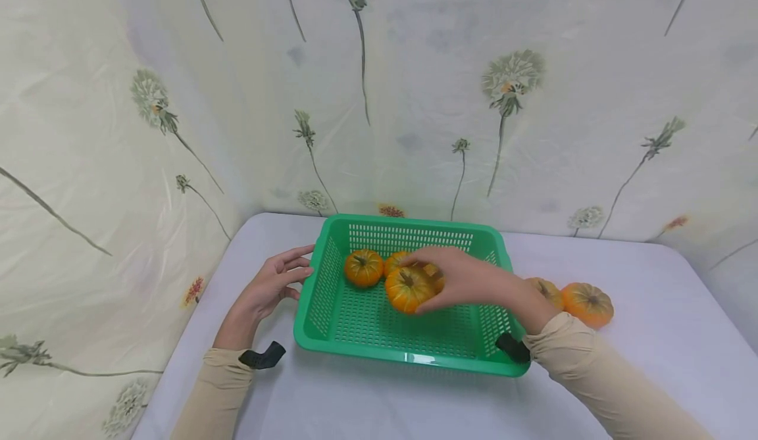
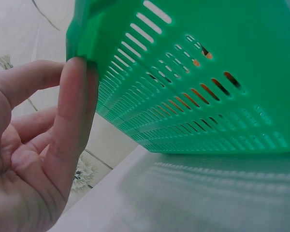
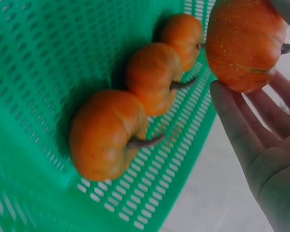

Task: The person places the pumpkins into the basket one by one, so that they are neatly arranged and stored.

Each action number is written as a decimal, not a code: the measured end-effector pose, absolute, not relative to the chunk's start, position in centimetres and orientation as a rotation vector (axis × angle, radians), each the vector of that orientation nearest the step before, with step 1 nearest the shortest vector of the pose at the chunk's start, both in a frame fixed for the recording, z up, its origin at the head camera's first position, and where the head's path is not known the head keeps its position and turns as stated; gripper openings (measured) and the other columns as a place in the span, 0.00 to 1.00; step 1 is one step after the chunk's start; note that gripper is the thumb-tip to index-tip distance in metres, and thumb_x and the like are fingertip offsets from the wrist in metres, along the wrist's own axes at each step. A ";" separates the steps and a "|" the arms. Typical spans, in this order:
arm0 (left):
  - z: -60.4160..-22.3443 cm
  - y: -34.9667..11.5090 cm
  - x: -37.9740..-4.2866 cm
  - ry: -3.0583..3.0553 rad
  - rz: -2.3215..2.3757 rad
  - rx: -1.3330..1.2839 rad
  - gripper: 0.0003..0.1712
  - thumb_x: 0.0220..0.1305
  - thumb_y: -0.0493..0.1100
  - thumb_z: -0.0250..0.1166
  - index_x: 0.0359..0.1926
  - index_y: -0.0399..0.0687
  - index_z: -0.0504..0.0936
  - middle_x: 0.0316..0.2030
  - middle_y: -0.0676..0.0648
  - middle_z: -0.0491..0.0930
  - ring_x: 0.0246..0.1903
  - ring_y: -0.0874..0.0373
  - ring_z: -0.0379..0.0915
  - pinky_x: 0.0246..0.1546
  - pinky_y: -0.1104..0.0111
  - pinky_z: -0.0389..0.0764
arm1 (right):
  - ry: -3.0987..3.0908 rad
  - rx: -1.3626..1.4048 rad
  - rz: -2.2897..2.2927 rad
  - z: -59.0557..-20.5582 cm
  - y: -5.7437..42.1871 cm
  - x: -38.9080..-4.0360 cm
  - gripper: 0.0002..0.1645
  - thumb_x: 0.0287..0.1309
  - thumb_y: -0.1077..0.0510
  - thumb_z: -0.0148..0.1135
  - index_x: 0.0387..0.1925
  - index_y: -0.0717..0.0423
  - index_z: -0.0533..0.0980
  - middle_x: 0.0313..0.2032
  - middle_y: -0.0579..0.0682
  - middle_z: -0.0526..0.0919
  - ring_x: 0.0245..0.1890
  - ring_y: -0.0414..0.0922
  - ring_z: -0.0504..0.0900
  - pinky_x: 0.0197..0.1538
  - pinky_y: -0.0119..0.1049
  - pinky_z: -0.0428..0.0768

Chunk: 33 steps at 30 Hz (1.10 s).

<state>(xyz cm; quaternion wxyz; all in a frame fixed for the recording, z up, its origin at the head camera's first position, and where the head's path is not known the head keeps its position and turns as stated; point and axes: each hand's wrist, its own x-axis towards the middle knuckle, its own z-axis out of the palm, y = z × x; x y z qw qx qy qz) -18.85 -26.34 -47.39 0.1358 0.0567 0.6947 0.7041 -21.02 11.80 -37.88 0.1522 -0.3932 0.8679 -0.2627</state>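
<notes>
A small orange pumpkin (image 1: 408, 291) is gripped between the thumb and fingers of my right hand (image 1: 460, 278), above the floor of a green plastic basket (image 1: 367, 348). Three similar pumpkins sit inside along the far wall; the right wrist view shows a near pumpkin (image 3: 106, 137), a middle pumpkin (image 3: 152, 79) and a far pumpkin (image 3: 182, 41), all with stems. From the head, my right hand partly covers this row. At the basket's left end, my left hand (image 1: 275, 281) touches the rim from outside with its fingertips; the left wrist view shows its fingers (image 2: 72, 101) fairly straight.
Two more pumpkins lie on the white-covered table (image 1: 663, 335) right of the basket: one pumpkin (image 1: 587, 305) in plain view, another pumpkin (image 1: 546, 290) partly behind my right forearm. A dandelion-patterned cloth (image 1: 414, 98) hangs behind and to the left.
</notes>
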 end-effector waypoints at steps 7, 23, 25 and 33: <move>-47.4 -26.3 -18.8 2.012 2.037 0.163 0.33 0.74 0.37 0.63 0.77 0.45 0.65 0.45 0.54 0.84 0.32 0.65 0.83 0.24 0.74 0.84 | 2.475 -1.227 -0.630 -39.1 9.3 -21.2 0.42 0.47 0.43 0.82 0.63 0.48 0.76 0.60 0.43 0.82 0.59 0.44 0.79 0.62 0.46 0.82; -47.6 -26.3 -19.0 2.004 2.036 0.172 0.34 0.74 0.37 0.63 0.77 0.43 0.64 0.44 0.55 0.84 0.32 0.65 0.83 0.24 0.74 0.84 | 2.445 -1.247 -0.448 -41.8 5.3 -21.5 0.42 0.48 0.47 0.82 0.64 0.53 0.77 0.63 0.49 0.81 0.66 0.49 0.76 0.71 0.48 0.75; -47.6 -26.3 -19.0 2.004 2.036 0.170 0.35 0.74 0.37 0.63 0.77 0.43 0.64 0.44 0.55 0.84 0.32 0.65 0.82 0.24 0.74 0.84 | 2.436 -1.243 -0.442 -42.0 4.9 -21.4 0.41 0.49 0.48 0.81 0.64 0.54 0.77 0.63 0.48 0.81 0.64 0.48 0.77 0.69 0.47 0.77; -47.4 -26.4 -18.9 2.007 2.040 0.153 0.35 0.73 0.37 0.63 0.77 0.43 0.64 0.44 0.55 0.84 0.32 0.65 0.82 0.24 0.74 0.84 | 2.455 -1.298 -0.337 -42.5 3.5 -21.2 0.41 0.49 0.48 0.81 0.64 0.53 0.77 0.60 0.48 0.81 0.56 0.45 0.81 0.63 0.42 0.82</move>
